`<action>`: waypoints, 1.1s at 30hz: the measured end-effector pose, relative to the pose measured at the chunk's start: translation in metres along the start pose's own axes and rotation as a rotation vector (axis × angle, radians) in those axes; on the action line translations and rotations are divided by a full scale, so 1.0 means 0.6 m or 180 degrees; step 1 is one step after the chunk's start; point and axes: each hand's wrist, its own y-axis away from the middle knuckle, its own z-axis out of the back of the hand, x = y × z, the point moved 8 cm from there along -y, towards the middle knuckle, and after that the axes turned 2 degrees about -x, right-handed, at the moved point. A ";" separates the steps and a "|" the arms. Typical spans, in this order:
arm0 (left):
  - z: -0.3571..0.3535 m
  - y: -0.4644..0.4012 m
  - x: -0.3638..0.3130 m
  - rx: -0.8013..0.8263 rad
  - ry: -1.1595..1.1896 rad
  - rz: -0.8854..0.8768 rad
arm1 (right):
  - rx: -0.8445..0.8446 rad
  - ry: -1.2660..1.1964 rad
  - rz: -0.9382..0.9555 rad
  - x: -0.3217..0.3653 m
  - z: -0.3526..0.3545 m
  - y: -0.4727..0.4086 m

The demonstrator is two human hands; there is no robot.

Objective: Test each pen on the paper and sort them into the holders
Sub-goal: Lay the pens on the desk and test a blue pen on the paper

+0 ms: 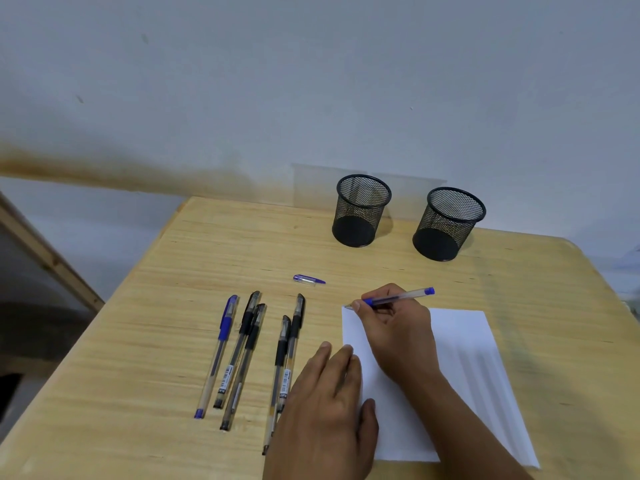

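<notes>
— What was seen of the surface [173, 271] and the room?

— A pale wooden surface was set against a plain wall [311, 81], marked by a brownish smear. Two black mesh holders [360, 211] [448, 225] were stood upright near the far edge, a little apart.

— And the edges, the free space?

— The left edge was left bare, as was the ground between holders and paper [460, 358]. The paper was laid toward the near right corner. A blue cap [309, 279] was lying alone in the middle.

— How was the pen pointed?

— A blue pen [398, 297] was gripped in the right hand [398, 327], its long axis nearly level, tip to the left at the paper's far left corner, tail to the right. The left hand [329, 403] was laid flat and unclenched, fingers on the paper's left edge, nothing grasped. Five capped pens [249, 355], one blue and four black, were lying left of the paper, caps pointed away; the rightmost two were partly covered by the left hand.
</notes>
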 end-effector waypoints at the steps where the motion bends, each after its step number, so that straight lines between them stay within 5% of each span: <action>1: 0.000 0.000 0.000 -0.0004 0.0007 -0.0001 | 0.0020 -0.0011 -0.0007 0.000 0.000 0.001; 33: 0.001 0.007 -0.001 -0.0162 0.0081 0.0015 | -0.0036 -0.0060 -0.0148 -0.009 0.001 0.004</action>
